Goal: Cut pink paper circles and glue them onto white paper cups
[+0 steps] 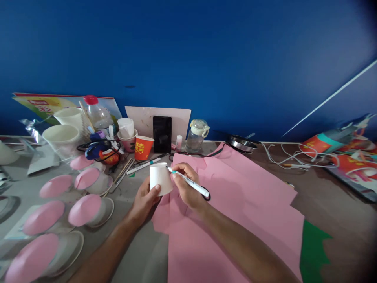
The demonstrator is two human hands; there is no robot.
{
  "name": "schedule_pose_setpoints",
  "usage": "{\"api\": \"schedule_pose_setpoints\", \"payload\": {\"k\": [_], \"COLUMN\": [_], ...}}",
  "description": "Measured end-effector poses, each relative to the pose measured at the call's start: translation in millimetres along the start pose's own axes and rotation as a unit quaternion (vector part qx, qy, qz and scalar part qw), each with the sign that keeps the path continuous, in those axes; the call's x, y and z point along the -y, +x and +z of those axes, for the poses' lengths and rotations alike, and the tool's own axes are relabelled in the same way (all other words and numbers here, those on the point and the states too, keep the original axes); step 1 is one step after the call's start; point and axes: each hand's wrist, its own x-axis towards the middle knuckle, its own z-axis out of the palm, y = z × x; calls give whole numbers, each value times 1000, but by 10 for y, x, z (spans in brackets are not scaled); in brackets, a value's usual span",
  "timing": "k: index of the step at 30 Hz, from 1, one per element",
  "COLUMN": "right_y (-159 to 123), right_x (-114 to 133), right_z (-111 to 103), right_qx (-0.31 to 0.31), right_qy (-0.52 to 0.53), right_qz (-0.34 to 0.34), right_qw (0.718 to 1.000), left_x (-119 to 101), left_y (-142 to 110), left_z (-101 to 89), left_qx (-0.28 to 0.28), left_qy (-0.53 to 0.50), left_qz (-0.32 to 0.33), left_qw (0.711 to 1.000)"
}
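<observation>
My left hand (147, 196) is wrapped round a white paper cup (160, 179), thumb across its front, holding it up over the table. In my right hand (187, 182) is a white marker (193, 184) with a teal band, its tip close to the cup's right upper side. Whether the tip touches the cup I cannot tell. Beneath my hands lie large sheets of pink paper (235, 220). To the left stand several upside-down paper cups with pink cone tops (85, 210).
At the back are a red paper cup (143, 148), a black phone (162, 134), a glass jar (196, 137) and a metal bowl (243, 144). White cables (282, 157) lie right. Stacked cups (61, 137), a bottle (98, 114) and markers (144, 166) are left. Green paper (313, 247) lies front right.
</observation>
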Motion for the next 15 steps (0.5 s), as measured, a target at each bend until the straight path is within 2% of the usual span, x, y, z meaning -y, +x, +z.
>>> {"api": "schedule_pose_setpoints", "payload": {"k": [15], "right_y": [-9], "right_x": [51], "right_z": [0], "right_qx": [15], "right_qy": [48], "right_qz": [6], "right_qw": [999], "left_x": [-46], "left_y": [2], "left_z": [10], "left_qx": [20], "left_qy": [-31], "left_qz": [3], "left_qw": [999]}}
